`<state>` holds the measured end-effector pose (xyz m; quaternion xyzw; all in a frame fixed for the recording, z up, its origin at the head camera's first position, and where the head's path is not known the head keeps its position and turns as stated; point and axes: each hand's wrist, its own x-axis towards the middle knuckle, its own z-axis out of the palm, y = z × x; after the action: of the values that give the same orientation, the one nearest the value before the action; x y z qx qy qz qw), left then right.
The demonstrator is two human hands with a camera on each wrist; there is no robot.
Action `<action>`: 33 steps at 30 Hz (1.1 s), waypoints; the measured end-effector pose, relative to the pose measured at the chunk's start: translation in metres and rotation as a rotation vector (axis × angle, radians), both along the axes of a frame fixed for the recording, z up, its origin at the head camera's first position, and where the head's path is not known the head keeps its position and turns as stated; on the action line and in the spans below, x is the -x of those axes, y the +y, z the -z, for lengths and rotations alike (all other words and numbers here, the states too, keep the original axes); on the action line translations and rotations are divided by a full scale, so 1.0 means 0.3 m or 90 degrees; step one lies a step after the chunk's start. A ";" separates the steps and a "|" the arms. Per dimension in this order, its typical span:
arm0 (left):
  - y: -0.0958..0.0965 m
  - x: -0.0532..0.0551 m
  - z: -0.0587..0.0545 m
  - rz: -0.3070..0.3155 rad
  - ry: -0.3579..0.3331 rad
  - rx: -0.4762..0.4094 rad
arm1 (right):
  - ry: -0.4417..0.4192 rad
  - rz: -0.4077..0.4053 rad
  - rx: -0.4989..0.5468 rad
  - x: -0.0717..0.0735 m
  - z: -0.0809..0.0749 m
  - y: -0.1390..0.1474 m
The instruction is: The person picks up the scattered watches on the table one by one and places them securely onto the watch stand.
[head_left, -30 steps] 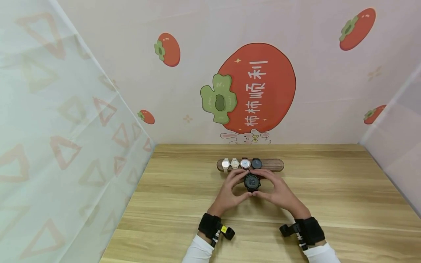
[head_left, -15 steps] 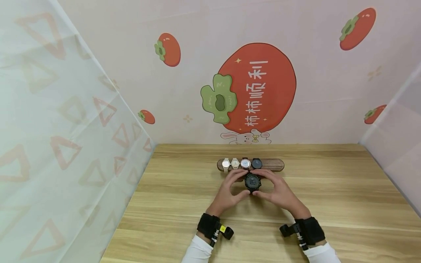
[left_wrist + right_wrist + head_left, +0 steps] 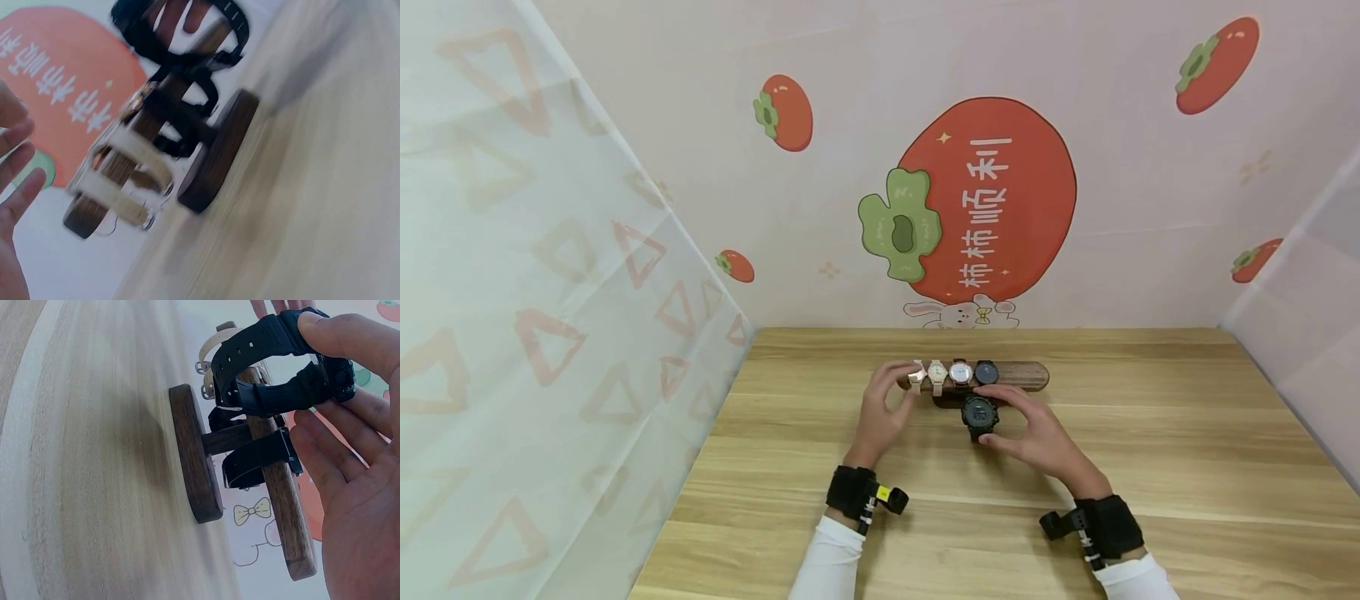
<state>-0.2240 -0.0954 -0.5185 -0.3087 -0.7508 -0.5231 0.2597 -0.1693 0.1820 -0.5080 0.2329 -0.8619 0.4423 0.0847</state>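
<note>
My right hand [image 3: 1037, 435] pinches a black digital watch [image 3: 979, 413] between thumb and fingers, in front of the wooden watch stand [image 3: 1024, 375]. In the right wrist view the buckled strap [image 3: 247, 350] forms a loop, thumb on its upper side. My left hand [image 3: 877, 417] holds nothing; its fingers extend by the stand's left end, near a pale-strapped watch [image 3: 917, 377]. Whether they touch it I cannot tell. Along the bar also sit a cream watch [image 3: 937, 373], a white-faced watch [image 3: 960, 372] and a dark watch [image 3: 987, 373].
The stand's dark base [image 3: 194, 456] rests on the wood-grain table [image 3: 805, 467], joined to the bar by a short post. Bare bar lies right of the dark watch. A printed backdrop [image 3: 820, 208] rises behind the table's far edge.
My left hand has let go of the black watch and moved left to the stand's end. The right hand still holds the watch, almost in the same place.
</note>
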 end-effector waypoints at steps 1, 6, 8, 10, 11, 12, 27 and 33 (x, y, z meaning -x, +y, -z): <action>-0.008 0.007 -0.003 -0.009 -0.008 -0.002 | -0.002 0.001 0.001 0.000 0.000 0.001; -0.046 0.042 -0.004 -0.020 -0.068 0.004 | -0.003 0.003 0.000 0.001 -0.001 0.003; -0.059 0.054 0.006 -0.017 -0.093 0.012 | -0.002 0.005 -0.001 0.001 -0.001 0.005; -0.071 0.065 0.019 -0.013 -0.112 0.020 | -0.001 0.007 -0.002 0.001 -0.001 0.006; -0.074 0.068 0.024 -0.010 -0.118 0.023 | -0.001 0.007 -0.002 0.001 -0.001 0.007; -0.077 0.072 0.032 -0.007 -0.123 0.027 | -0.001 0.006 -0.001 0.001 -0.001 0.008; -0.087 0.078 0.095 0.009 -0.238 0.023 | 0.004 0.044 -0.010 -0.007 0.003 0.078; -0.089 0.084 0.097 0.030 -0.259 0.000 | -0.007 0.058 -0.012 -0.008 -0.003 0.138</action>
<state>-0.2491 -0.1220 -0.5476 -0.2141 -0.7801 -0.5808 0.0905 -0.1668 0.2233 -0.5071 0.1918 -0.8764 0.4309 0.0978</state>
